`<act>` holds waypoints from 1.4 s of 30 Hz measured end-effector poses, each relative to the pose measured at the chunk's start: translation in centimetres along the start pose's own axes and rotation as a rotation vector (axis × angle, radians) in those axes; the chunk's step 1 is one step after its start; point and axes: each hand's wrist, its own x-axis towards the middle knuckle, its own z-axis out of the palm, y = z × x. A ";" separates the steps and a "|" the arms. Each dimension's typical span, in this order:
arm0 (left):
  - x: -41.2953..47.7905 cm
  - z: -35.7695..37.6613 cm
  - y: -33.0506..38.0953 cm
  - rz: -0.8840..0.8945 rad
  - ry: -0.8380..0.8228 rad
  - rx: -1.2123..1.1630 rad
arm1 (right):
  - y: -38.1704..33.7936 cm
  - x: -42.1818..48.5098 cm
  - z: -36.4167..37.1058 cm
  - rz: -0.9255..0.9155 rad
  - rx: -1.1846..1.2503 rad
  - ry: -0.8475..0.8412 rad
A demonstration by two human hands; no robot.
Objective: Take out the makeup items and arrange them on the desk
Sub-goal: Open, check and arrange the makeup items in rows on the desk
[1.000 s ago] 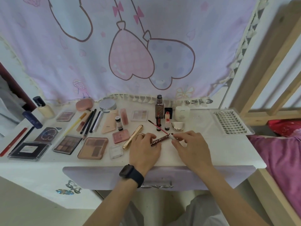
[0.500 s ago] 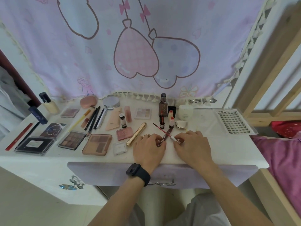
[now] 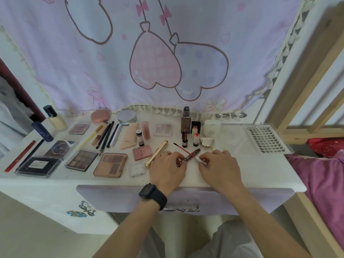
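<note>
Two hands at the front of the white desk; left hand pinches the lower end of a dark patterned pencil lying there; right hand pinches the silver tip of a thin red brush crossing it.

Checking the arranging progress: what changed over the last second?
The left hand turned the patterned pencil from nearly sideways to a steeper diagonal, crossing the red brush pinched by the right hand. Both hands kept hold; the other items on the desk stayed put.

A bedroom: white vanity desk, cartoon curtain, wooden bunk-bed frame.
</note>
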 end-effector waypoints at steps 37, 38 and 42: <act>2.2 -0.7 -1.0 0.071 0.008 -0.040 | -1.1 -1.3 1.0 0.035 0.041 0.098; 2.2 -0.7 -1.0 0.073 0.009 -0.038 | -1.1 -1.2 1.0 0.029 0.047 0.103; 2.2 -0.7 -1.2 0.087 0.012 -0.018 | -1.4 -1.3 1.4 -0.001 0.136 0.155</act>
